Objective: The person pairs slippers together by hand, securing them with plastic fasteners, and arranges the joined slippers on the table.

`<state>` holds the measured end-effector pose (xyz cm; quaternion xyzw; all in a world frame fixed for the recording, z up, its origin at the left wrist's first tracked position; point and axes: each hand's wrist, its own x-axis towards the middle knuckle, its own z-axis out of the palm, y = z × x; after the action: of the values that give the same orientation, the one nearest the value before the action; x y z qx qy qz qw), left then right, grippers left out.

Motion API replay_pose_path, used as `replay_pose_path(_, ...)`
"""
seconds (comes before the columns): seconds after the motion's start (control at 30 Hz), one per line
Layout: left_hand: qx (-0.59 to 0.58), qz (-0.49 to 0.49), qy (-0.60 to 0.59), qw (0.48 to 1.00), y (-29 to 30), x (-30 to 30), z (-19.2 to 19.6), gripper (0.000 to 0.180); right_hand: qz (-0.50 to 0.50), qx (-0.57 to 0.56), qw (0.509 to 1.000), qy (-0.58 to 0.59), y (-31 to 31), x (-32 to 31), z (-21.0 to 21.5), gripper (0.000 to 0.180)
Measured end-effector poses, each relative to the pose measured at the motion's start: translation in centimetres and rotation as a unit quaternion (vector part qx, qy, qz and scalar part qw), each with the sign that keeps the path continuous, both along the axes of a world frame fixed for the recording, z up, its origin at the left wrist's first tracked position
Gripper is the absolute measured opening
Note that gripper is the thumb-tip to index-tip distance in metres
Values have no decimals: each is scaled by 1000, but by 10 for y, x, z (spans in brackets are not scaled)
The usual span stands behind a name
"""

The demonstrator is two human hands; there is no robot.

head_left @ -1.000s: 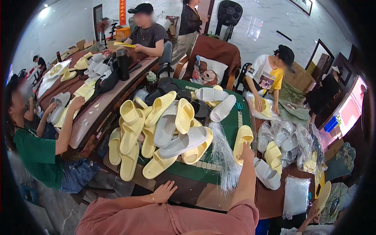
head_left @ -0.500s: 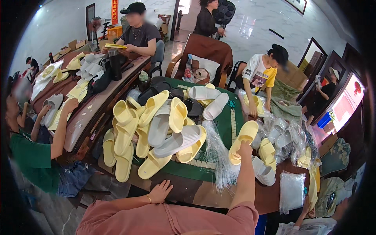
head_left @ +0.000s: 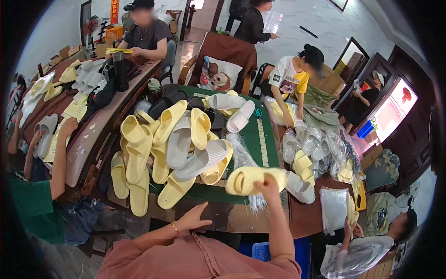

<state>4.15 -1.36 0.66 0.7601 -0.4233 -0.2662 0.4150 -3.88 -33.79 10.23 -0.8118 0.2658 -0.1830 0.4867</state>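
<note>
Item: yellow slipper [head_left: 254,179], soft, light foam. My right hand [head_left: 267,184] fingers pinch its heel end; left hand [head_left: 194,218] rests open on desk [head_left: 223,218].

The right hand [head_left: 268,185] covers the near end of the yellow slipper [head_left: 253,179], so its grip there cannot be made out. Beneath that slipper, a clear plastic bag [head_left: 241,156] is partly hidden — its contents unreadable. Beyond it, the slipper pile [head_left: 176,144] buries much of the green tabletop [head_left: 260,135] — lower slippers show only in part.
</note>
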Motion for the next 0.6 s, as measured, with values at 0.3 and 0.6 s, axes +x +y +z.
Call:
replay_pose_path(0.3,-181,29,278,943,-2,-4,44,62,-28,455,890,24,154,-17,-38,19)
replay_pose_path(0.6,-100,21,157,982,15,-10,32,80,-19,746,639,-185,140,-16,-32,29)
